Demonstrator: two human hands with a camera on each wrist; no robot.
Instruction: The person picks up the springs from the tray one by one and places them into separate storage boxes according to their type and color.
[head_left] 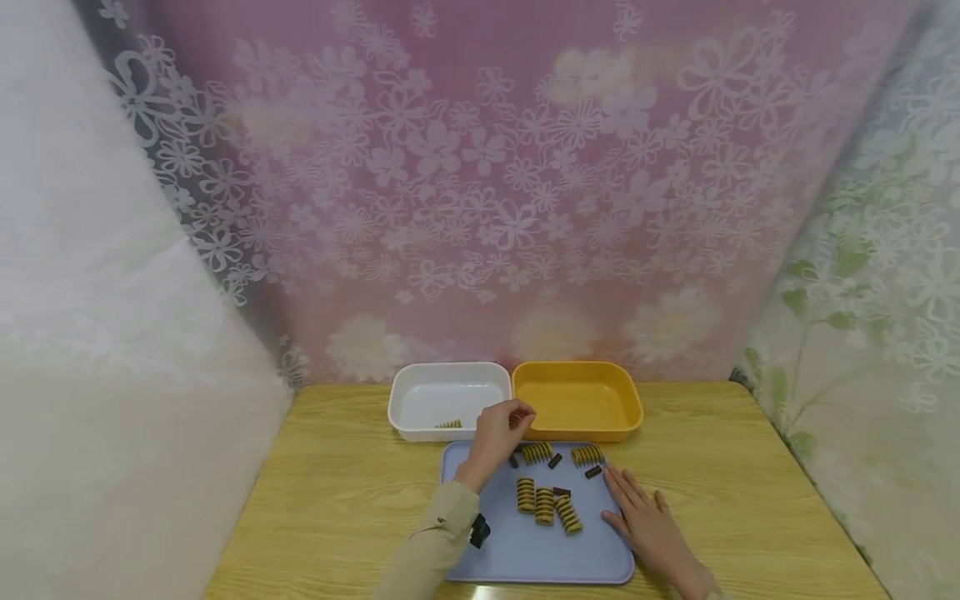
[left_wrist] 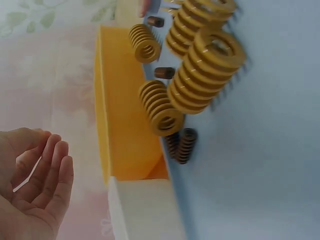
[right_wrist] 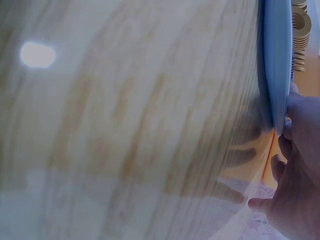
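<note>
A person's left hand (head_left: 501, 429) hovers over the seam between white bin (head_left: 420, 425) and yellow bin (head_left: 622, 417), fingers loosely curled (whether pinching a spring I cannot tell), so a drop could land wrong; right hand (head_left: 645, 521) rests flat on the blue tray (head_left: 525, 558), where yellow springs (head_left: 543, 504) lie.

No writing in front of me.
I find no readable text, label, brand, number or sign on anything.

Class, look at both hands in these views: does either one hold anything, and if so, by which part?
Neither hand plainly holds anything. The left wrist view shows the left hand's fingers curled loosely round nothing. The right hand rests flat on the blue tray's right edge, with no grip.
</note>
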